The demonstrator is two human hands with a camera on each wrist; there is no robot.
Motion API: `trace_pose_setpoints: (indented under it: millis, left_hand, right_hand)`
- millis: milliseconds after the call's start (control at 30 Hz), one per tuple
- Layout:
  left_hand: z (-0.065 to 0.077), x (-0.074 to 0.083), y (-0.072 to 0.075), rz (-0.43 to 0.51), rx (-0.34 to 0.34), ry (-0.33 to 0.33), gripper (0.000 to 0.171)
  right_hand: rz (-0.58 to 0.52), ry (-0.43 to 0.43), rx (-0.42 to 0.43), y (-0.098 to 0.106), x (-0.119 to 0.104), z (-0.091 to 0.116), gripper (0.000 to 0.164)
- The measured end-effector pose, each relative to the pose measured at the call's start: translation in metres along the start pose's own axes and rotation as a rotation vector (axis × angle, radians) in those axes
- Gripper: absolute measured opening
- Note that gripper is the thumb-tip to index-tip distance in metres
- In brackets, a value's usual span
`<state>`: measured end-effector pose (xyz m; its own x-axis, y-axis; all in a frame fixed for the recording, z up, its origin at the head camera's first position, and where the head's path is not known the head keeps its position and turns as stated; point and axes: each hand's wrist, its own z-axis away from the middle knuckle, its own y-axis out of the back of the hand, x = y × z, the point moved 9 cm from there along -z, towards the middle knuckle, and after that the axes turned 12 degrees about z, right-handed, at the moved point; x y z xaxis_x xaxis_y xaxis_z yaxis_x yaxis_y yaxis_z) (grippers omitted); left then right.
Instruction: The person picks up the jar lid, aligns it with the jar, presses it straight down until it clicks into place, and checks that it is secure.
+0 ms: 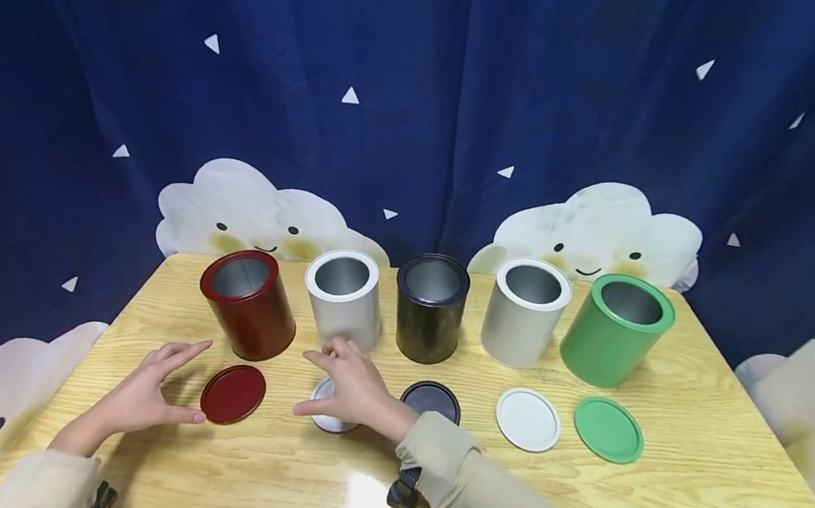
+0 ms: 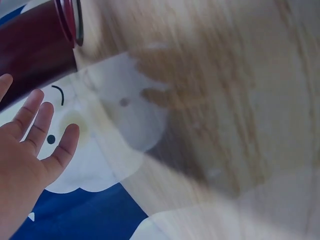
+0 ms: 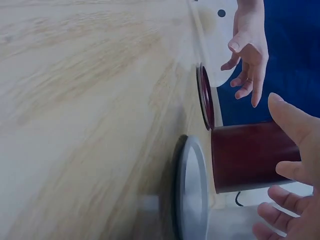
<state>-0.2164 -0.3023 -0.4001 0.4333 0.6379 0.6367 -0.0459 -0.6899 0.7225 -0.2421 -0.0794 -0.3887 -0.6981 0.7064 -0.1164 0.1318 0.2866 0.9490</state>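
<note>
My left hand (image 1: 141, 391), thumb and fingers spread, hovers just left of a dark red round lid (image 1: 234, 394) and holds nothing. Behind that lid stands a dark red can (image 1: 250, 307) with its top uncovered. My right hand (image 1: 353, 384) is spread above a white lid (image 1: 322, 423) and partly hides it; in the right wrist view a gap shows between the fingers and the lid (image 3: 194, 192). A smaller white can (image 1: 349, 306) stands open behind this hand. The left wrist view has the left fingers (image 2: 65, 147) apart, with the red can (image 2: 35, 45) beyond.
Further right along the row stand a black can (image 1: 431, 315), a white can (image 1: 523, 322) and a green can (image 1: 611, 340), all uncovered. In front of them lie a black lid (image 1: 431, 397), a white lid (image 1: 528, 419) and a green lid (image 1: 609, 429). A dark blue curtain (image 1: 427, 80) hangs behind the wooden table (image 1: 260, 489).
</note>
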Motion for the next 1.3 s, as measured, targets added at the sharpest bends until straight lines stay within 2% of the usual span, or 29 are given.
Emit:
trace_pose_setpoints:
  millis: [367,500,933,1067,1300]
  left_hand:
    - [-0.002,-0.009,-0.001,0.001,-0.03,0.005,0.093]
    - [-0.003,-0.012,-0.004,0.012,-0.052,0.009,0.094]
    - [-0.003,-0.029,-0.015,0.021,-0.153,0.085,0.101]
    - [-0.004,-0.034,-0.017,-0.002,-0.169,0.103,0.098]
    - [-0.004,-0.038,-0.018,-0.096,-0.162,0.142,0.09]
  right_hand:
    - [0.06,-0.041,-0.024,-0.02,-0.011,-0.017,0.072]
    - [0.087,-0.052,-0.066,-0.029,-0.015,-0.021,0.074]
    - [0.2,-0.09,-0.177,-0.054,-0.027,-0.034,0.08]
    - [0.212,-0.128,-0.233,-0.062,-0.026,-0.035,0.08]
    - [0.251,-0.168,-0.27,-0.071,-0.027,-0.035,0.076]
